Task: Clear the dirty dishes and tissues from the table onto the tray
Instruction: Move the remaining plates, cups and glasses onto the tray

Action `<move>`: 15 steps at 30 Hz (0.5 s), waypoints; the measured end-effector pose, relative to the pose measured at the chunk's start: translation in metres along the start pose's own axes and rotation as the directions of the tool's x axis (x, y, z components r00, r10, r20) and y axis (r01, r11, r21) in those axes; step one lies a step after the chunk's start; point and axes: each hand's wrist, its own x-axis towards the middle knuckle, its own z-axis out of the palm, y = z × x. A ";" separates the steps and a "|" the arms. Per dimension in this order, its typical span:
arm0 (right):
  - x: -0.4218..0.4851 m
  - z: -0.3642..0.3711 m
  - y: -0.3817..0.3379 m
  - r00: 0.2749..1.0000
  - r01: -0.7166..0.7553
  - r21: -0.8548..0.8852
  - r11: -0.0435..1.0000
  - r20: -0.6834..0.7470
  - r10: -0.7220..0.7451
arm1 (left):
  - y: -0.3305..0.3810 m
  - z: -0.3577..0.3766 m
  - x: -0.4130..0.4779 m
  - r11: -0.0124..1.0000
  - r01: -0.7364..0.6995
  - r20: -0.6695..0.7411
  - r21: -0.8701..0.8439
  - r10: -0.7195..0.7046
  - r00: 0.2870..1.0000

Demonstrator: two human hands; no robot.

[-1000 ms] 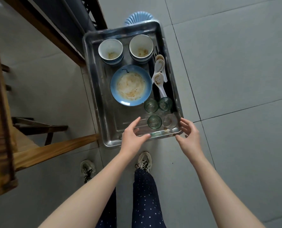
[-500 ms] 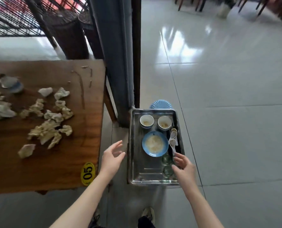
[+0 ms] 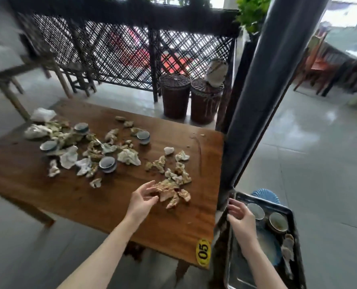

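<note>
On the wooden table in front of me lie lots of crumpled dirty tissues, and the nearest pile of tissues sits close to the near right part of the table. My left hand is right at that pile. Its fingers are spread wide and a little bent, and the tips are at the edge of the paper, but I cannot tell if they touch it. It holds nothing that I can see. Four small blue-rimmed cups sit among the tissues farther back: one in the middle, one behind it, and two to the left. My right hand hangs over the left side of the metal tray, fingers loosely curled and holding nothing. The tray is low down, just past the right end of the table. In it are two white bowls at the far end, a blue plate partly hidden by my arm, and white spoons along the right side. A yellow sticker with "05" is on the near table edge. A dark post stands between the table and the tray, and two wicker baskets stand behind the table.
</note>
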 end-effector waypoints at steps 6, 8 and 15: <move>-0.002 0.099 -0.036 0.998 0.014 0.029 0.999 0.060 -0.016 | -0.022 -0.107 0.031 0.997 0.054 -0.070 0.049 -0.051 0.996; -0.004 0.119 -0.044 0.996 0.030 0.010 1.000 0.081 -0.030 | -0.029 -0.130 0.037 0.995 0.085 -0.086 0.059 -0.080 0.993; 0.001 0.162 -0.061 0.985 0.037 -0.028 0.999 0.168 -0.032 | -0.039 -0.173 0.058 0.992 0.124 -0.127 0.038 -0.118 0.985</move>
